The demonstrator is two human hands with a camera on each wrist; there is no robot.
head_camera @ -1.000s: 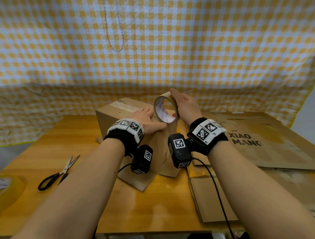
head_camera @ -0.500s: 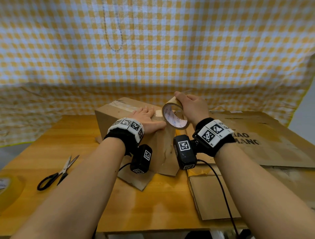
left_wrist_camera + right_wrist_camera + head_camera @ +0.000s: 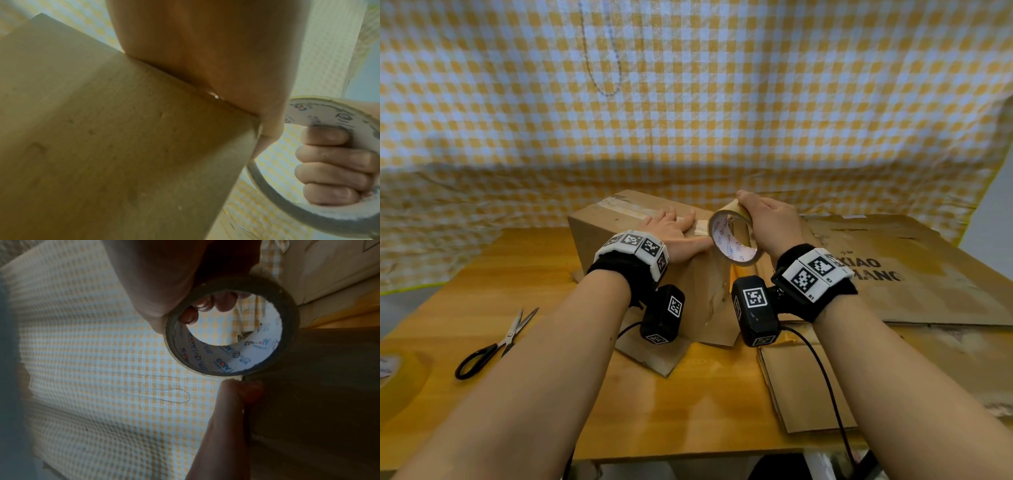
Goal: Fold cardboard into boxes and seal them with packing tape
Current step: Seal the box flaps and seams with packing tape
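A brown cardboard box point(image 3: 599, 226) stands in the middle of the wooden table, with a strip of clear tape point(image 3: 626, 209) along its top seam. My left hand point(image 3: 671, 231) lies flat on the box top near its right edge, fingers straight, pressing the tape down. My right hand point(image 3: 767, 222) grips a tape roll point(image 3: 734, 240) just off the box's right edge, fingers curled through its core point(image 3: 329, 165). The roll point(image 3: 232, 340) shows a white printed inner face. The box side point(image 3: 123, 146) fills the left wrist view.
Black-handled scissors point(image 3: 493, 346) lie on the table at the left. A second tape roll point(image 3: 393, 373) sits at the far left edge. Flattened cardboard sheets point(image 3: 914, 274) cover the table's right side, another piece point(image 3: 801, 387) lies near the front. A checked cloth point(image 3: 688, 102) hangs behind.
My right hand has pulled the tape roll to the right and slightly down, off the box's edge. My left hand has stayed flat on the box top.
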